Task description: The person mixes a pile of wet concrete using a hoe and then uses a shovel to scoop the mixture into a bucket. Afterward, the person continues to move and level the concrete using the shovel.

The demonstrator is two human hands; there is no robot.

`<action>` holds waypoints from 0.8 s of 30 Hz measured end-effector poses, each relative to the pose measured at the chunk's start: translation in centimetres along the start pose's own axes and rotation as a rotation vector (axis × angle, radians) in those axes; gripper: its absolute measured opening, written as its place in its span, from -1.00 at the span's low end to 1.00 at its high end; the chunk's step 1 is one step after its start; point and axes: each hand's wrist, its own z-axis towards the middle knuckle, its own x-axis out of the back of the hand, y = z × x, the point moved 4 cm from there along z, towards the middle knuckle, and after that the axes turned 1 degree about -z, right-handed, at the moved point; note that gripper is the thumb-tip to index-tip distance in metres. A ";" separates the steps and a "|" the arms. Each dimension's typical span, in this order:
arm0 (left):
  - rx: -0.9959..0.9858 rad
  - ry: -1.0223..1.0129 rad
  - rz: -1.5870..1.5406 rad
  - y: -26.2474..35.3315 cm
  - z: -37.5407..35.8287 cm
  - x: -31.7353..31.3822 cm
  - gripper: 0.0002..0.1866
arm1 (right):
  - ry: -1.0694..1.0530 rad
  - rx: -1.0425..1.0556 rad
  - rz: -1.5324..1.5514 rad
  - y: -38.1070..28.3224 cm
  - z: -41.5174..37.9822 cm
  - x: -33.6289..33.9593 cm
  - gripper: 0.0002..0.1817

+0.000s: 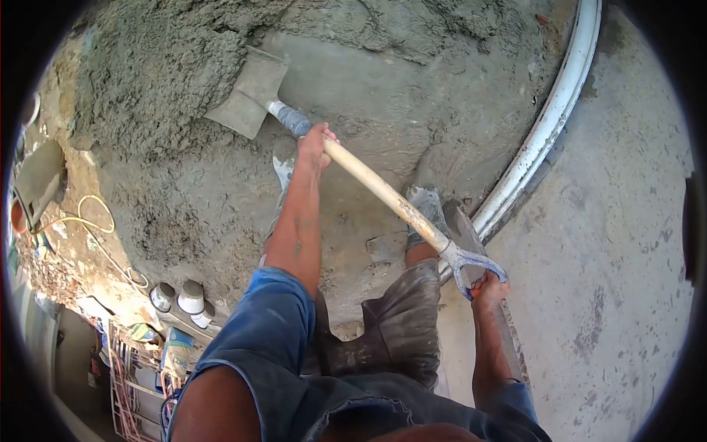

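Left of the shovel (383,192) lie a hose (70,219) and wet mix (162,81), its blade (248,96) on the mix. The left hand (314,149) clamps its shaft near the blade; the right hand's (488,289) fingers wrap its end grip (480,261). Right of the shovel curves a white strip (543,136).

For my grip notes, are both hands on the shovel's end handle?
No; the right hand holds the end handle, but the left hand grips the shaft.

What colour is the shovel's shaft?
The shaft is mostly pale beige, best seen in the head view.
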 end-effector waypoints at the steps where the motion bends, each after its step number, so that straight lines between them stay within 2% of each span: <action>1: -0.037 -0.015 -0.034 1.4 -1.8 0.9 -0.90 | -0.041 -0.008 0.021 1.3 -0.2 0.2 -0.87; 3: -0.083 -0.058 -0.119 5.4 -4.4 2.5 -0.90 | -0.089 0.009 0.076 2.2 -3.2 -1.1 -0.88; 4: -0.106 -0.221 -0.204 8.1 -4.7 3.4 -0.88 | -0.130 0.046 0.152 2.0 -5.5 -2.6 -0.88; 5: -0.135 -0.394 -0.293 11.0 -5.1 4.4 -0.85 | -0.250 0.120 0.093 1.3 -9.3 -4.3 -0.90; 6: -0.153 -0.524 -0.321 14.0 -5.0 5.2 -0.81 | -0.449 0.293 -0.005 1.5 -12.4 -5.1 -0.86; 7: -0.078 -0.569 -0.356 16.8 -5.1 5.9 -0.79 | -0.652 0.462 -0.224 -0.2 -16.1 -5.7 -0.84; 8: -0.025 -0.670 -0.409 19.0 -6.8 5.1 -0.80 | -0.690 0.756 -0.345 -3.9 -20.7 -6.5 -0.78; 9: -0.030 -0.818 -0.452 20.9 -8.4 3.7 -0.84 | -0.912 0.866 0.037 -4.4 -22.8 -6.5 -0.75; 10: -0.014 -0.948 -0.510 21.2 -9.7 2.9 -0.87 | -0.887 0.869 0.043 -4.8 -23.0 -6.1 -0.75; 11: 0.009 -0.942 -0.519 20.1 -11.2 1.7 -0.87 | -0.863 1.031 -0.031 -5.9 -23.5 -5.0 -0.76; 12: -0.019 -1.022 -0.580 18.9 -13.1 0.4 -0.89 | -0.849 1.192 -0.113 -6.7 -23.9 -3.4 -0.77; 14: -0.109 -1.169 -0.619 16.6 -15.4 -3.4 -0.94 | -0.682 1.117 -0.182 -6.1 -20.0 -0.5 -0.81; 16: -0.111 -1.145 -0.583 13.0 -15.7 -6.9 -0.93 | -0.508 0.907 -0.202 -5.0 -15.0 3.4 -0.82; 17: -0.077 -1.049 -0.563 10.9 -15.5 -8.5 -0.88 | -0.405 0.768 -0.332 -7.1 -13.0 4.9 -0.82; 18: -0.081 -0.907 -0.492 8.4 -14.3 -10.0 -0.85 | -0.346 0.525 -0.230 -7.0 -9.3 6.7 -0.83; 19: -0.047 -0.694 -0.449 5.4 -13.2 -11.4 -0.83 | -0.436 0.305 0.105 -8.0 -6.9 7.5 -0.87; 21: -0.085 -0.377 -0.299 -2.7 -11.2 -14.1 -0.83 | -0.385 0.045 0.225 -7.6 -0.6 12.7 -0.92; 22: -0.078 -0.246 -0.206 -7.0 -10.9 -15.2 -0.83 | -0.268 0.003 0.213 -8.8 0.3 15.0 -0.90; 24: 0.045 -0.188 -0.161 -16.2 -11.4 -16.8 -0.82 | -0.076 -0.064 -0.002 -9.8 2.0 21.5 -0.83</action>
